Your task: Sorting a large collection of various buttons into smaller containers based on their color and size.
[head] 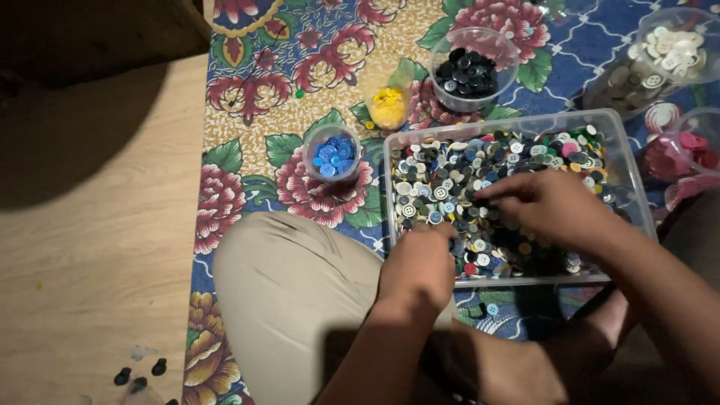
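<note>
A person sits on a floral mat (247,97) with a clear rectangular tray (628,176) at centre right of the frame, heaped with mixed buttons (450,176) of many colours. Both hands are in the tray. The right hand (551,206) lies over the middle of the heap, fingers drawn together on the buttons as if pinching — whether one is actually caught between them I cannot tell. The left hand (420,262) sits at the tray's near left corner, curled closed; what it encloses, if anything, is hidden. Sorted stock so far, as read from the containers around the tray: a small cup of blue buttons (332,154) just left of the tray; a small cup of yellow buttons (388,105) above it; a round tub of black buttons (469,73) at upper centre; a tall container of white and cream buttons (667,52) at upper right; a tub of pink or red pieces (694,142) at the right edge, partly cut off. Each holds a single colour, so some sorting is evidently done. Judgement: well short of finished — the tray remains thickly covered, with blue, white, black and pink buttons still visible in the mix. A few dark strays (139,373) lie on the wooden floor (97,240) at lower left, and one blue button (492,308) rests on the mat below the tray.
</note>
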